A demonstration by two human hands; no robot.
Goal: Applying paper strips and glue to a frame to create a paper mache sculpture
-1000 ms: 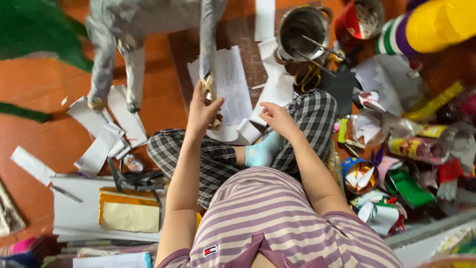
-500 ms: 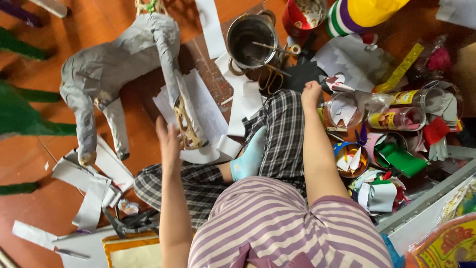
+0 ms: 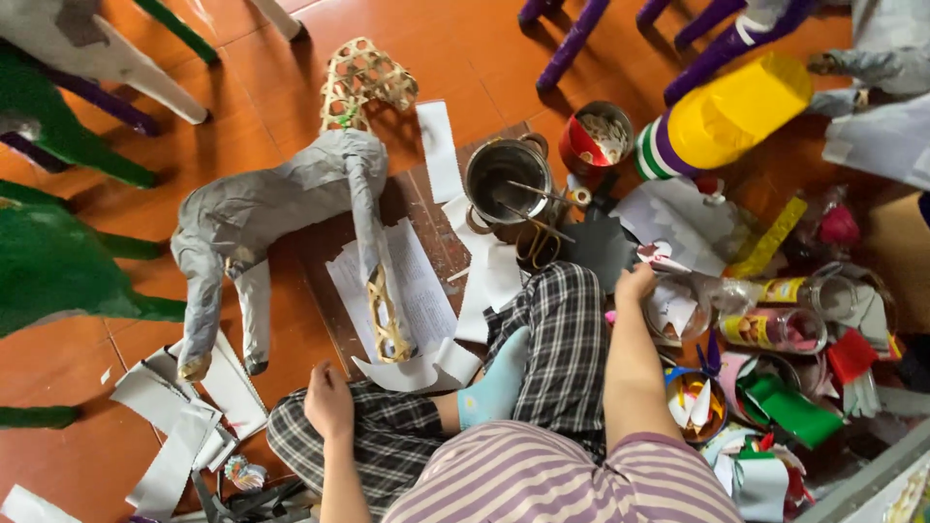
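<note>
Nearest, at 6 o'clock: a striped purple-and-white top [image 3: 542, 484] and checked trousers [image 3: 552, 329], legs crossed on the orange tiled floor [image 3: 271, 58], one pale blue sock [image 3: 499, 387] showing between the knees.

Left hand [image 3: 329, 402] at 7 o'clock, resting on the left knee, fingers loosely curled, grasping nothing that shows. Just beyond it, at 9 o'clock, strips of grey paper [image 3: 179, 426] scattered on the floor.

Right hand [image 3: 635, 286] at 3 o'clock of the lap, stretched out past the right knee, fingers bent down over a clear plastic tub [image 3: 678, 310] with white scraps inside; touching or merely above it, cannot tell; grip likewise unclear.

Further right, at 4 o'clock: a heap of coloured paper cuttings [image 3: 785, 407], green, red and white, beside clear jars [image 3: 775, 329] lying on their sides.

Straight ahead at 12 o'clock: printed white sheets [image 3: 417, 291] spread over the floor, and on them the front leg of a grey papered animal figure [image 3: 281, 194], standing, with bare woven bamboo at the foot and at the head [image 3: 368, 77].

Beyond the sheets, at 1 o'clock: a metal pot [image 3: 506, 179] with sticks across the rim, a red tin [image 3: 599, 140], scissors [image 3: 542, 242] lying just beside the pot.

Farthest, at 2 o'clock, a yellow cylinder [image 3: 736, 116] with striped end; at 10 o'clock, green figure legs [image 3: 68, 155].
</note>
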